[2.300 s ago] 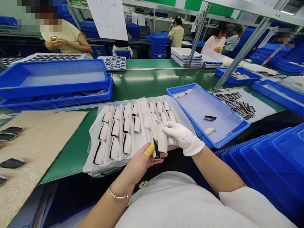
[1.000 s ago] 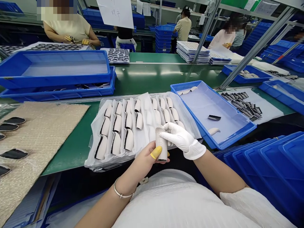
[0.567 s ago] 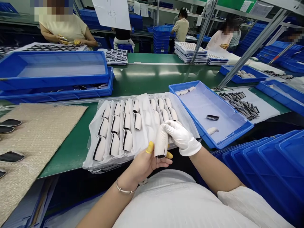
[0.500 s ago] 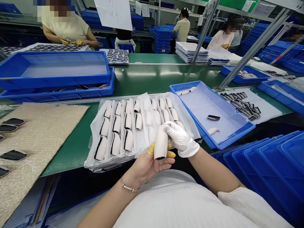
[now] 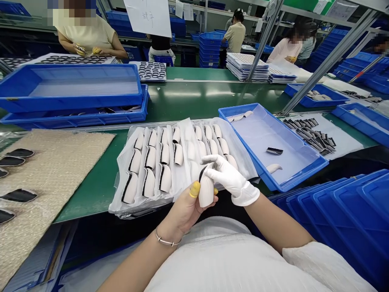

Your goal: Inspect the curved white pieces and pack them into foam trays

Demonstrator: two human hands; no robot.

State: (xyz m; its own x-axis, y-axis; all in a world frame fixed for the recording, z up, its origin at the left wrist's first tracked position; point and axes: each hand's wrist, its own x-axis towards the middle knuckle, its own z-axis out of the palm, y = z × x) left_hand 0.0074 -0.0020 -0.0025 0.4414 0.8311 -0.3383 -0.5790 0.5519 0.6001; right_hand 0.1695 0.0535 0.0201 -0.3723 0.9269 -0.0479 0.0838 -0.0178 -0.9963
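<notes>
Between my two hands is a curved, ribbed off-white piece with a dark inner side; its exact kind I cannot make out. My left hand, with yellow finger cots, grips its lower part between thumb and fingers. A white glove covers my right hand, whose fingers and thumb close on the upper end. Just beyond them lies a paper-lined tray with rows of similar pieces. Black edges show along many of these.
A blue bin on the right holds a few loose pieces. Dark pieces lie on white paper beyond it. Stacked blue trays stand at back left, above a textured mat with black pieces. Across the green table sits a co-worker.
The held piece has turned, so its dark inner edge now shows at the top. My right hand's fingers have shifted over its upper end.
</notes>
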